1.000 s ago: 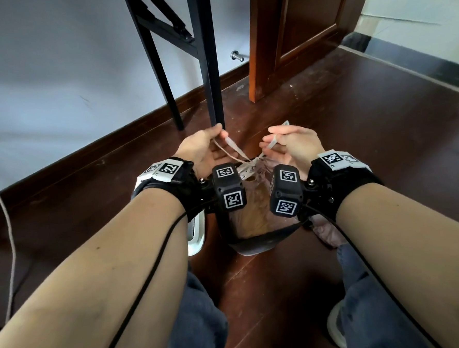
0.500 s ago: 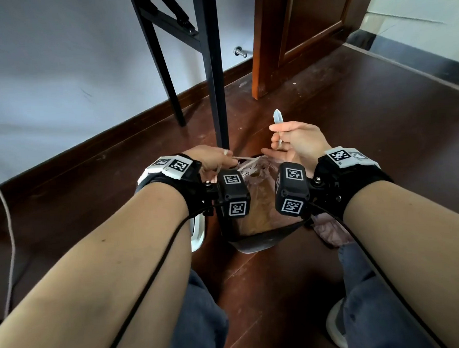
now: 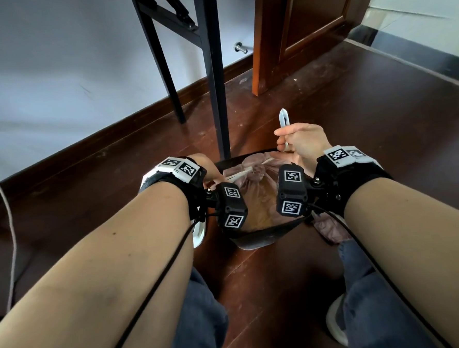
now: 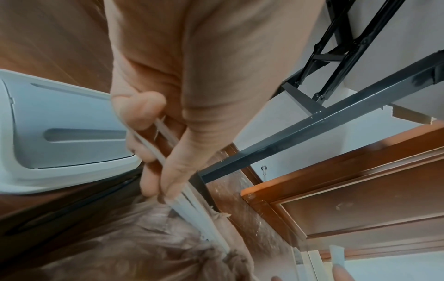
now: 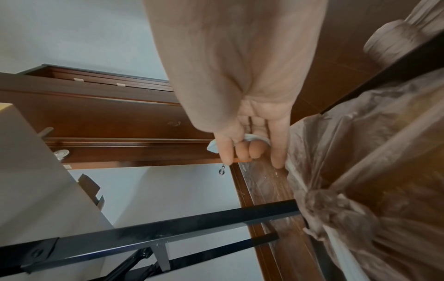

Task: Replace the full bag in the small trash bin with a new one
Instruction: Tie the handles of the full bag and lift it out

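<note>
A small dark trash bin stands on the floor between my knees. In it sits a full pinkish translucent bag, its mouth gathered into a bunch. My left hand is low at the bin's left rim. It pinches several white drawstring strands that run taut into the bunch. My right hand is over the far right rim and grips the other drawstring loop, whose end sticks up. In the right wrist view its fingers curl round that white strip.
A white bin lid lies on the floor left of the bin. A pinkish roll of bags lies at its right. Black table legs stand just behind, and a brown door is at the far right. The floor is dark wood.
The hands have drawn apart with the drawstrings: the left one dropped low to the left, the right one moved to the far right. The bag's mouth has gathered tighter.
</note>
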Motion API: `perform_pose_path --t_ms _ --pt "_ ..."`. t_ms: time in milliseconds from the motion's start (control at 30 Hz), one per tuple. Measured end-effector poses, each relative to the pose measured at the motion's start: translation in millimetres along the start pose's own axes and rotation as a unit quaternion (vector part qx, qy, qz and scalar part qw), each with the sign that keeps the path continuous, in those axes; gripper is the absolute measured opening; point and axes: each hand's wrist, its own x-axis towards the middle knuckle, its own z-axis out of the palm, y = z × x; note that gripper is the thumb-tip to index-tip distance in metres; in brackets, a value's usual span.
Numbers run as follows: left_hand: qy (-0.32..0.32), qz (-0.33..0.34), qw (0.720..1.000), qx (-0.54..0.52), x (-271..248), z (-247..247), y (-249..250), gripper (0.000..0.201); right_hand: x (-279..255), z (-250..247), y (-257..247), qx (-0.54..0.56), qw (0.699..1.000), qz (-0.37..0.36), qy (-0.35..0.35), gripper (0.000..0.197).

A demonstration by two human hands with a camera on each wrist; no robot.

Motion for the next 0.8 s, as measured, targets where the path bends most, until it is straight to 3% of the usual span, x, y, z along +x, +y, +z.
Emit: perform_pose_path --t_ms 200,500,800 --pt "0.019 -0.006 0.999 0.041 -7 -4 4 0.025 4 0 2 -0.027 0.999 0.005 0.018 0.034" --pt "0.056 0.024 0.996 -0.064 4 -3 0 0.04 0 9 -6 -0.08 0.996 0.04 -0.017 0.014" --pt "0.036 0.023 0.998 0.045 -9 -2 7 0.047 4 3 0 -0.089 0.996 -0.008 -0.014 0.03"
